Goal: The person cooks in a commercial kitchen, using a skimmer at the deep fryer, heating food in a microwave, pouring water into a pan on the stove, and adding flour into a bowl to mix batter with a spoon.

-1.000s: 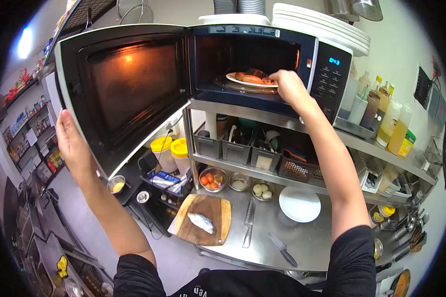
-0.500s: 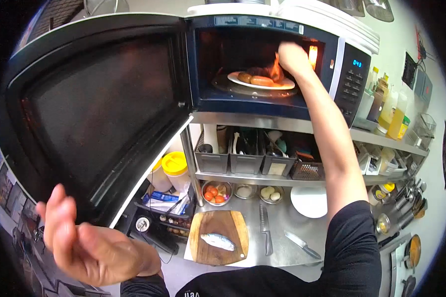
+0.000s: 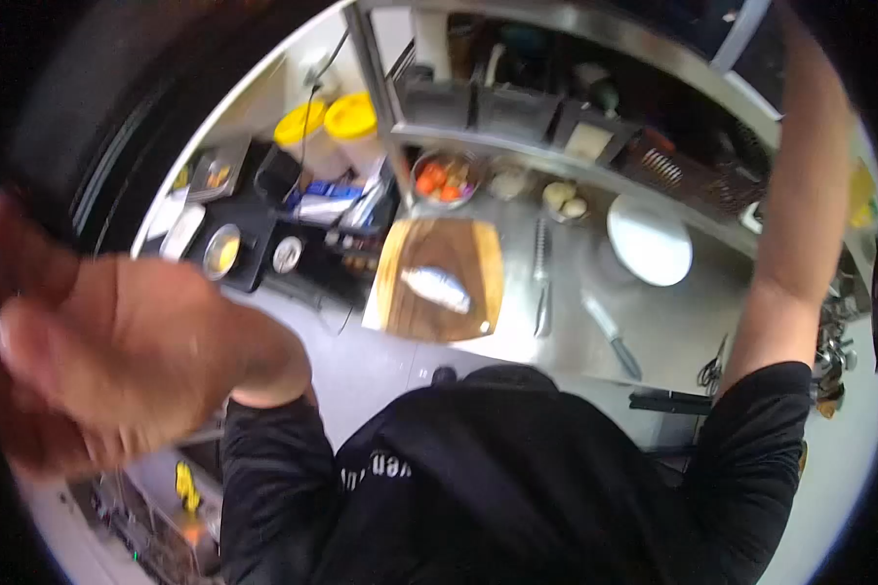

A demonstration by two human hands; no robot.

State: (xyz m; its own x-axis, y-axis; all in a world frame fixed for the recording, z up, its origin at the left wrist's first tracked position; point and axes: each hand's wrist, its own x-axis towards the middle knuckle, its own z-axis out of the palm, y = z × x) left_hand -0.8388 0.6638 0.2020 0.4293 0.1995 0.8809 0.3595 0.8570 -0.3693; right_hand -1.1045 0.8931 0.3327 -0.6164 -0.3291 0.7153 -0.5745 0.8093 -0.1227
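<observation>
My left hand [image 3: 137, 361] is large and blurred at the left. Its thumb stands apart from the stretched fingers, which fade into the dark edge, and nothing shows in its grasp. Just above it is the dark inner side of the microwave door [image 3: 117, 146], swung open; whether they touch I cannot tell. My right forearm [image 3: 800, 205] reaches up along the right side beside the microwave, of which only a lower corner shows. The right hand is beyond the top of the view. Below, a whole small silvery fish [image 3: 437, 289] lies on a wooden cutting board [image 3: 400, 263].
On the steel counter are a serrated knife [image 3: 541, 273], another knife [image 3: 612, 336], a white plate [image 3: 651, 241], a bowl of tomatoes [image 3: 442, 182] and a bowl of pale peeled pieces [image 3: 564, 200]. Grey bins [image 3: 517, 115] fill the shelf above. Yellow-lidded tubs [image 3: 351, 119] stand left.
My view has tilted down, so the microwave's inside with the flaming plate of sausages is no longer seen. My right hand has left the view at the top; my left hand looks nearer and higher.
</observation>
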